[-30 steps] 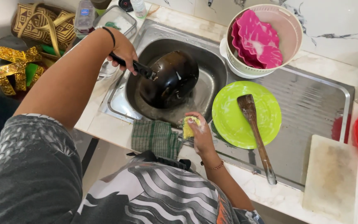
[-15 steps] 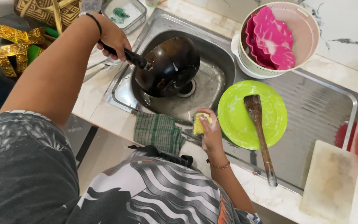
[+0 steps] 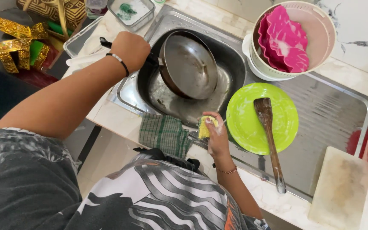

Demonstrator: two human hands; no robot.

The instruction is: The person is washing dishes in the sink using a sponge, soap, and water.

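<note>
Gripping pan (image 3: pixel 190 66) handle, left hand (image 3: pixel 129 49)

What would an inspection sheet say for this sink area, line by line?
Surface: steel sink with a ribbed drainboard, set in a marble counter.
Job's things: pan tilted over the basin, inside facing up; yellow sponge.
Clutter: green plate bearing a wooden spatula; pink dishes in a white strainer; checked cloth; white board.
Grips: left hand holds the pan's handle; right hand holds the sponge at the sink's front edge.
Cables: nothing seen.
Surroundings: woven bag and gold-trimmed items at the left.
</note>
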